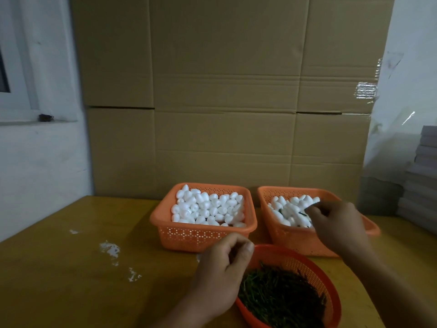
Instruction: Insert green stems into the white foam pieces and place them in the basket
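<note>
Right hand [335, 221] hovers fingers-down over the right basket [295, 237]; whether its curled fingertips pinch anything cannot be told. Left hand [224, 263], lower centre, curls loosely, apparently holding nothing. Two orange baskets hold white foam pieces [208, 207]; one round basket [314, 273], cut off below, holds green stems [279, 294].

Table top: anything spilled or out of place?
Yes. White crumbs and smears lie scattered on the bare table, left of the left basket, with a smaller patch nearer the camera. They look like foam bits, though that is a guess. Both baskets and the bowl of stems sit upright.
</note>
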Available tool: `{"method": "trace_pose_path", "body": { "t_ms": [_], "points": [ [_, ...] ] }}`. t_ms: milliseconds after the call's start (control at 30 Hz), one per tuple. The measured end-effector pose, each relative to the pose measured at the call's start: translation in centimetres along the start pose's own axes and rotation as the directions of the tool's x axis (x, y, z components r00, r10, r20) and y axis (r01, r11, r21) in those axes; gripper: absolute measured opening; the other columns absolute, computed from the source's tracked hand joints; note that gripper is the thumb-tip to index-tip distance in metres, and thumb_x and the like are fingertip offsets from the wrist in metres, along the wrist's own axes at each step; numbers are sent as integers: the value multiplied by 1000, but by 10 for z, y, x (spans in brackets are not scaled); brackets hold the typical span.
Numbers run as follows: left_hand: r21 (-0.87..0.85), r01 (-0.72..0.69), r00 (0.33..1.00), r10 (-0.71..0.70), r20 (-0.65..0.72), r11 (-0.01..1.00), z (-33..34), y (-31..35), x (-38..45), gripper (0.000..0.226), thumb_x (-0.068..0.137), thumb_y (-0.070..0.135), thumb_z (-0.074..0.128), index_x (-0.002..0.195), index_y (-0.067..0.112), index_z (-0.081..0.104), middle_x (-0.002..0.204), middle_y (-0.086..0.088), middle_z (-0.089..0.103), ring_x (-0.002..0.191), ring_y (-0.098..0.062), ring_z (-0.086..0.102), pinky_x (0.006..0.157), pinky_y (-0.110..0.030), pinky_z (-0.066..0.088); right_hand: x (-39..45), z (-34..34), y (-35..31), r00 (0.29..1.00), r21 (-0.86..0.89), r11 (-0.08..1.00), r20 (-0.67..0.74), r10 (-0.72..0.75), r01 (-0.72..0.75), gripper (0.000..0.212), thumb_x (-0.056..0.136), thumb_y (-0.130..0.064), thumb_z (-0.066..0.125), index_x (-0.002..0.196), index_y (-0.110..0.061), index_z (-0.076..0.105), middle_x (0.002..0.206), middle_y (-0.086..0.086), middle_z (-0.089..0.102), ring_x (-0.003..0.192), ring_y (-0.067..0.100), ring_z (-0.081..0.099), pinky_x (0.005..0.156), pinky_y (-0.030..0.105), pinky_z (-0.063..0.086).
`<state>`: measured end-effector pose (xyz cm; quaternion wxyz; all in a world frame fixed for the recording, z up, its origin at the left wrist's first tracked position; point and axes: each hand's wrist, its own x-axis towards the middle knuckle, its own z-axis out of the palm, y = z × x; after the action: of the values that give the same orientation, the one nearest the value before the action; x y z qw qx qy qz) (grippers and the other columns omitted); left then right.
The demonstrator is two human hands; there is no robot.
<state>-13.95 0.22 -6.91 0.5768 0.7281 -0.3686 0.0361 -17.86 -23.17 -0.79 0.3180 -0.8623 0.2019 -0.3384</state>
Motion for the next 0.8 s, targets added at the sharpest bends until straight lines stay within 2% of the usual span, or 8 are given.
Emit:
{"method": "trace_pose_path", "body": {
  "t_ms": [100,200,333,467,567,633,733,800],
  "points": [
    [35,45,997,-43,-62,998,-6,-3,5,13,98,40,56,91,35,65,81,8,67,72,-6,63,66,-30,52,-38,-7,-11,998,109,994,51,-31,26,26,91,-8,56,79,-23,75,61,-1,69,48,9,60,46,33,46],
    [92,55,985,-39,-166,994,-15,-4,21,10,96,27,62,89,30,66,85,18,68,79,1,64,67,-17,51,-65,-11,-24,980,149,989,193,-55,26,32,90,-5,56,86,-32,72,73,-18,72,64,14,68,64,45,58],
    [197,95,976,-52,-213,976,-35,-1,68,11,92,18,65,83,23,67,70,14,66,65,3,60,58,-11,45,-75,-6,-28,954,148,987,281,-109,69,36,89,-4,60,87,-38,69,75,-14,74,66,16,68,69,45,58],
    [375,180,984,-168,-64,909,-51,-4,126,12,91,14,64,82,19,69,76,11,65,69,-6,59,66,-26,51,-76,2,-22,949,135,986,285,-137,102,28,88,-10,65,83,-36,72,70,-9,73,58,12,66,59,33,54],
    [538,249,951,-309,22,806,-53,-21,163,18,90,12,63,77,22,68,74,11,62,65,-8,56,52,-21,43,-75,8,-13,948,96,987,279,-151,129,25,88,-12,66,81,-35,73,65,-3,72,51,12,62,55,31,50],
    [641,233,922,-376,94,731,-50,-36,178,14,88,9,62,82,17,73,79,5,68,64,-9,58,54,-20,46,-74,9,-10,947,60,987,276,-162,151,25,87,-11,68,79,-35,73,64,-7,72,52,8,63,54,26,49],
    [751,135,866,-445,228,646,-45,-55,187,9,88,22,68,95,20,74,99,4,72,86,-14,68,79,-32,57,-73,10,-8,948,14,983,260,-183,186,28,85,-11,70,78,-38,72,63,-13,70,53,2,63,57,21,50],
    [783,84,850,-454,266,617,-40,-61,188,19,88,32,69,102,20,71,98,7,70,86,-14,68,73,-31,55,-74,8,-10,945,-6,976,250,-209,217,25,83,-13,71,79,-38,74,62,-18,69,55,2,63,58,19,50]
  ]
}}
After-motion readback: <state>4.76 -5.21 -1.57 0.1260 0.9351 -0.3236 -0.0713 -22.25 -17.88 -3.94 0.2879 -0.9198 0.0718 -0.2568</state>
